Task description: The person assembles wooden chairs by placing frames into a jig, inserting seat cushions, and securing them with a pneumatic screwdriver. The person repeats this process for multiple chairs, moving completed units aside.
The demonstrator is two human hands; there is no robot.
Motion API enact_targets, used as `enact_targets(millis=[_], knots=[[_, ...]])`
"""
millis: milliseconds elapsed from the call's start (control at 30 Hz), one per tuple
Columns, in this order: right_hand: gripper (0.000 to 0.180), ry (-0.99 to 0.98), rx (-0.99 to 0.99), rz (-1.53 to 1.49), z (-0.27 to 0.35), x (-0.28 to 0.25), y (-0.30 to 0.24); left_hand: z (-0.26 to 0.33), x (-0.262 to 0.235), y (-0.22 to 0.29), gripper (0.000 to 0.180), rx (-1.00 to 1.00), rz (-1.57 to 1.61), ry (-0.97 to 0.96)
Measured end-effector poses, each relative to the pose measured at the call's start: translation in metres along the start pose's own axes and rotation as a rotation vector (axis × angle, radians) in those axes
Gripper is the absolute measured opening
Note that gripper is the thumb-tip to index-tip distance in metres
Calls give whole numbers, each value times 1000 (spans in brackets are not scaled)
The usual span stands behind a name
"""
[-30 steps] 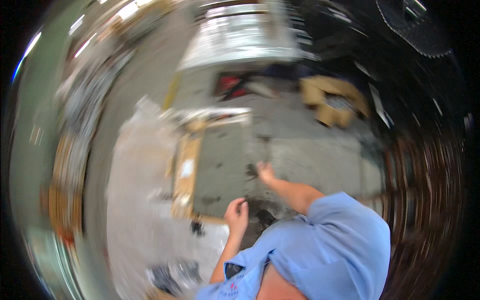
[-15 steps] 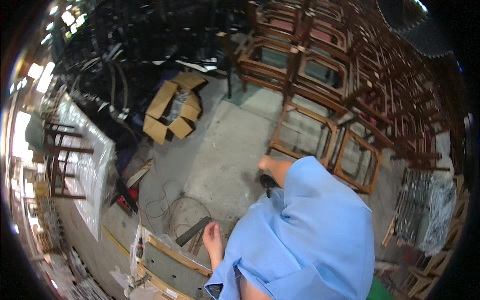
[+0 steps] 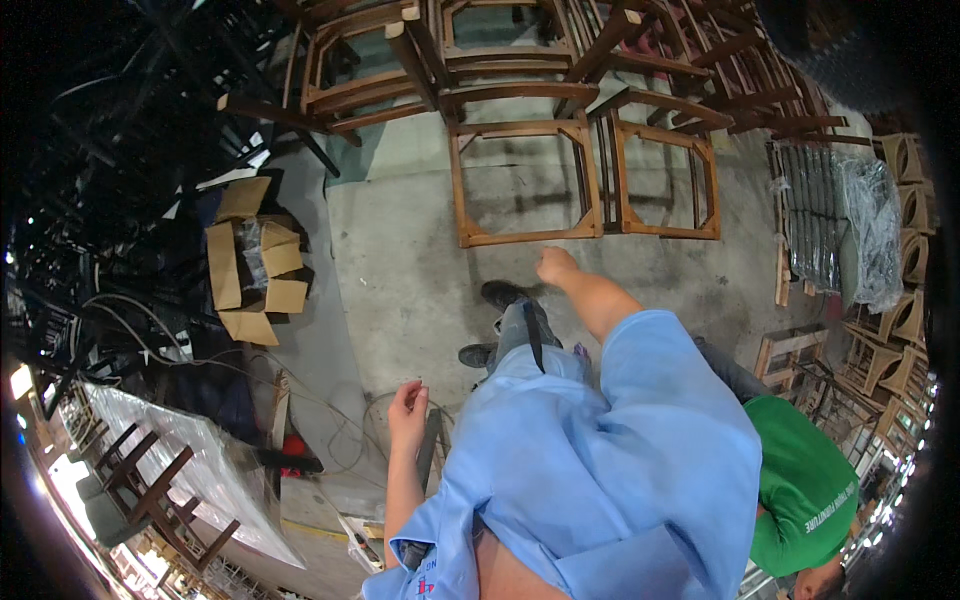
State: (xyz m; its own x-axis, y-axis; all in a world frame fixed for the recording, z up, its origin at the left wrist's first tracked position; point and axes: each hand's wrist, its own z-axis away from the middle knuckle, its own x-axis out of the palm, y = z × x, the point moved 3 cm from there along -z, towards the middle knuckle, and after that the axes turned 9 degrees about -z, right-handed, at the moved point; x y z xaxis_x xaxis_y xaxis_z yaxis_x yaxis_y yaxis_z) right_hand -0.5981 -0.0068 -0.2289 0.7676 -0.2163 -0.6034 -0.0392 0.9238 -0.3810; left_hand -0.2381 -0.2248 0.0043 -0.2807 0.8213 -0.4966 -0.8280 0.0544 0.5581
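My left hand (image 3: 407,412) hangs in front of my body with its fingers curled in. A tiny dark speck shows at a fingertip, too small to name. Beside it, low down, runs a dark grey bar (image 3: 430,445). My right hand (image 3: 556,266) reaches forward, its fingers closed and their inside hidden. Just beyond it stands a brown wooden chair frame (image 3: 530,240) with an open seat, apart from the hand. A second wooden chair frame (image 3: 668,232) is to its right.
Wooden chair frames (image 3: 410,60) are stacked ahead. An open cardboard box (image 3: 225,265) sits on the left floor, with cables (image 3: 345,430) nearer. Wrapped grey pieces (image 3: 815,215) stand at right. A person in a green shirt (image 3: 800,480) is close on my right. A plastic-wrapped panel (image 3: 190,450) lies left.
My view has swung to the right, so the chair frames sit more centrally. The person in green has come further into view, and the framed panel beside my left hand has left it.
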Motion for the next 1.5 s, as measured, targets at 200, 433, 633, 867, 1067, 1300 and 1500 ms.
enact_targets(millis=[200, 433, 633, 867, 1067, 1300, 1500], knots=[[43, -266, 165, 213, -105, -6, 30, 5, 33, -105, 32, -279, 322, 63], [55, 402, -268, 361, -250, -124, -152, 96, 93, -182, 26, -715, 549, 85], [63, 390, -207, 545, -352, -179, -203, 109, 115, -223, 27, -855, 540, 7], [51, 256, -413, 595, -344, -175, -212, 46, 104, -188, 31, -720, 513, 58], [49, -263, -543, 577, -224, -106, -172, 57, 107, -190, 35, -634, 683, 174], [50, -524, -520, 738, -107, -59, -170, 90, 131, -198, 31, -545, 729, 273], [50, -431, -776, 754, 83, 13, -263, 147, 180, -244, 30, -528, 667, 369]])
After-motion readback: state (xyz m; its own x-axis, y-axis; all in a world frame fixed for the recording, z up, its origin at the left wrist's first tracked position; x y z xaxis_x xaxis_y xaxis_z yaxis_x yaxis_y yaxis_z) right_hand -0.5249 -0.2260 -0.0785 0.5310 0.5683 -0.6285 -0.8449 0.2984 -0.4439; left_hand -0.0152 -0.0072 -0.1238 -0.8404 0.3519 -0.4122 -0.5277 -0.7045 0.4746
